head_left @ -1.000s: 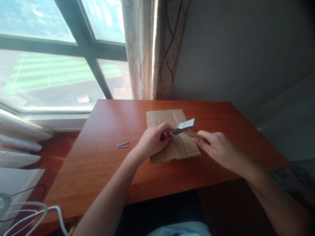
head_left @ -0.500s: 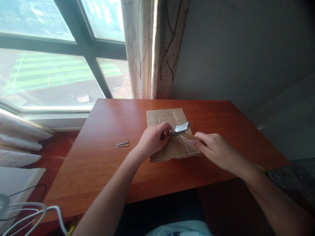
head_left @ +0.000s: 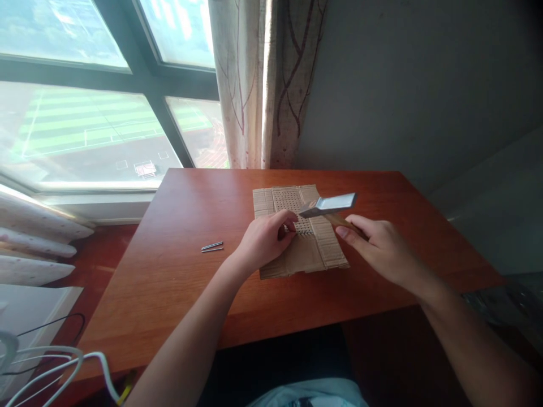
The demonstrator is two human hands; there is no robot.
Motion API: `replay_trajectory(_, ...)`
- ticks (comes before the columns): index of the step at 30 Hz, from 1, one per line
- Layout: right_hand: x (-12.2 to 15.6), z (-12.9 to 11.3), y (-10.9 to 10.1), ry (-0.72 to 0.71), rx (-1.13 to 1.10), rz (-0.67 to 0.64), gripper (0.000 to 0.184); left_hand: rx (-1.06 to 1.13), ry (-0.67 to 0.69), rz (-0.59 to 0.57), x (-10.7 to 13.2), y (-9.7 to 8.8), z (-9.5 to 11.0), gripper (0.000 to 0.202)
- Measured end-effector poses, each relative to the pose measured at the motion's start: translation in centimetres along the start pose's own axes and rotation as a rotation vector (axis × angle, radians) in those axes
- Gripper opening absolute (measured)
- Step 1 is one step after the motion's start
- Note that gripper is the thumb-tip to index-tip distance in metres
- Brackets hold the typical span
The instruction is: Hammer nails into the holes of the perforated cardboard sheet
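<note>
My right hand (head_left: 379, 243) is closed round the wooden handle of a hammer (head_left: 337, 202). Its metal head is raised over a corrugated cardboard piece (head_left: 305, 259) lying on the table. My left hand (head_left: 271, 234) rests at the cardboard's left side, fingertips pinched together near the pattern of small holes. Whatever is between those fingers is too small and hidden to make out. A short row of small dark marks or nails (head_left: 304, 232) shows beside the fingertips. Loose metal nails (head_left: 212, 247) lie on the table to the left of my left hand.
The brown wooden table (head_left: 182, 305) extends beneath everything. Beyond its far edge hang patterned curtains (head_left: 241, 85), next to a large window (head_left: 85, 124). White cables (head_left: 99, 362) loop at the lower left, near the table's corner.
The hammer has lifted and shifted right, its head moving away from my left fingertips. My right hand has moved slightly right and up with it. My left hand stays in place.
</note>
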State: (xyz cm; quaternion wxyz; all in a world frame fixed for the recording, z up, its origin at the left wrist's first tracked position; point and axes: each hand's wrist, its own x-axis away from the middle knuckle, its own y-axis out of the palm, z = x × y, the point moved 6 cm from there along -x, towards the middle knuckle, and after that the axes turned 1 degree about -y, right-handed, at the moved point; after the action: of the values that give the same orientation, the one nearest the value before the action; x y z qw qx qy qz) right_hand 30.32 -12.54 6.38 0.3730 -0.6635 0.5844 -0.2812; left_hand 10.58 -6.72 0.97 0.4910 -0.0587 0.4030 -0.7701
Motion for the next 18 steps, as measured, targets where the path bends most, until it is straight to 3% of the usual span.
replay_trajectory(4, -0.6, 1.5, -1.3, 0.048, -0.337, 0.316, 0.041, -0.018, 0.031, -0.006, 0.0, 0.1, 0.0, 0.018)
replay_trajectory(7, -1.5, 2.7, -1.3, -0.017, -0.650, 0.508, 0.040, -0.029, 0.049, -0.009, 0.0, 0.1, 0.1, 0.016)
replay_trajectory(10, -2.5, 3.6, -1.3, -0.082, -0.775, 0.663, 0.041, -0.036, 0.048, -0.002, 0.0, 0.0, 0.1, 0.018)
replay_trajectory(13, -3.0, 4.4, -1.2, -0.110, -0.841, 0.755, 0.043, -0.056, 0.058, -0.011, 0.0, 0.0, 0.1, 0.017)
replay_trajectory(18, -3.4, 5.3, -0.9, -0.133, -0.913, 0.764, 0.047, -0.034, 0.050, -0.006, 0.1, -0.1, 0.3, 0.016)
